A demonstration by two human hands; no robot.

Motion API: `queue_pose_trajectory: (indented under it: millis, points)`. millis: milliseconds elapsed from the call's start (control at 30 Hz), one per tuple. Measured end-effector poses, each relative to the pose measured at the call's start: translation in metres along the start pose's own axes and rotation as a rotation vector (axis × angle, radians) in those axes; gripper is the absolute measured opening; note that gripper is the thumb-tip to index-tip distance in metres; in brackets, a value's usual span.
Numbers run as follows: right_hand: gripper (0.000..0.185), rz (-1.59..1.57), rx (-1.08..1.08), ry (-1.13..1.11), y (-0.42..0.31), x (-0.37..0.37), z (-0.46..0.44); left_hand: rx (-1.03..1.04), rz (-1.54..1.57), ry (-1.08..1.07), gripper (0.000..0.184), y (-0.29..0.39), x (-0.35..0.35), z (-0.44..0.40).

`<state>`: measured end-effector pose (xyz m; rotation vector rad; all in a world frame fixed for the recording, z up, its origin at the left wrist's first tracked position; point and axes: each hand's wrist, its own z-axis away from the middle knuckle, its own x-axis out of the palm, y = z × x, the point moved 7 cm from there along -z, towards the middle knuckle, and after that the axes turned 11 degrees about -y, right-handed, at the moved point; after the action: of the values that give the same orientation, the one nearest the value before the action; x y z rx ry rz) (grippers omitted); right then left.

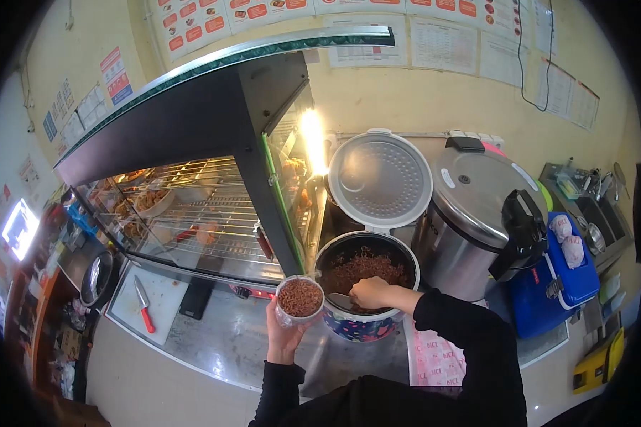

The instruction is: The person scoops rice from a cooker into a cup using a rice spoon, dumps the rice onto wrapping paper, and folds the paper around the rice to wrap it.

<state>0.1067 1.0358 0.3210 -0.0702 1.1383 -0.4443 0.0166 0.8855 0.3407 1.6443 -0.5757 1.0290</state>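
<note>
I count two bare hands on my feed, each one busy. The left hand (283, 339) has its grip wrapped around one small round pale bowl (290, 319), held up beside the rice cooker's rim and filled with reddish-brown cooked grains (300, 297). The right hand (375, 292) reaches down inside one round rice cooker with a dark-blue floral wall (363, 330), its grip closed on a single grey metal scoop (340, 302) — fingers low, over more of the same grains. One round white lid (381, 181) stands open behind it.

Just to the right I see one tall brushed-steel cooker (449, 238) with a black latch, then one blue plastic box (577, 285) carrying two white wrapped packets with red print (572, 250). One pink-and-white printed paper (438, 356) lies on the grey metal bench (221, 341) near the right forearm. To the left are one black-framed glass display cabinet (253, 192) and, in front of it, one white cutting board (167, 299) bearing one red-handled knife (145, 311).
</note>
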Motion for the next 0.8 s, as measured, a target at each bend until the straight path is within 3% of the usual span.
queue_pose_trajectory:
  millis: [67, 167, 233, 300, 433, 533, 633, 667, 700, 800]
  points:
    - [0.020, -0.007, -0.009, 0.030, 0.004, -0.003, 0.007, -0.007, -0.008, 0.001, 0.054, -0.002, -0.003, 0.001]
    - [0.020, 0.132, -0.006, -0.102, 0.014, 0.002, 0.000, -0.033, -0.042, -0.008, 0.054, -0.006, 0.001, 0.003]
    - [0.020, 0.052, -0.045, -0.139, 0.013, 0.007, -0.005, -0.017, -0.093, -0.010, 0.054, -0.001, 0.013, 0.005]
    - [0.019, -0.075, -0.114, -0.134, 0.006, -0.010, 0.007, 0.001, -0.180, 0.003, 0.055, -0.001, 0.008, 0.003]
    - [0.013, -0.207, -0.399, -0.106, 0.026, -0.012, 0.008, -0.042, -0.046, -0.019, 0.049, -0.009, 0.006, 0.000]
    - [0.014, -0.409, -0.176, -0.106, 0.050, -0.015, 0.019, -0.035, 0.036, -0.018, 0.048, -0.011, -0.001, -0.004]
    - [0.015, -0.518, -0.156, -0.054, 0.067, -0.019, 0.025, -0.048, -0.006, 0.029, 0.048, -0.013, 0.006, -0.003]
    - [0.014, -0.508, -0.301, 0.016, 0.062, -0.030, 0.028, -0.017, -0.046, 0.016, 0.048, -0.011, -0.002, -0.004]
    - [0.014, -0.620, -0.188, -0.081, 0.076, -0.026, 0.029, -0.007, -0.076, -0.007, 0.048, -0.015, -0.007, -0.007]
    - [0.020, -0.818, -0.194, 0.009, 0.064, -0.054, 0.060, -0.018, -0.122, -0.058, 0.055, -0.008, 0.018, -0.007]
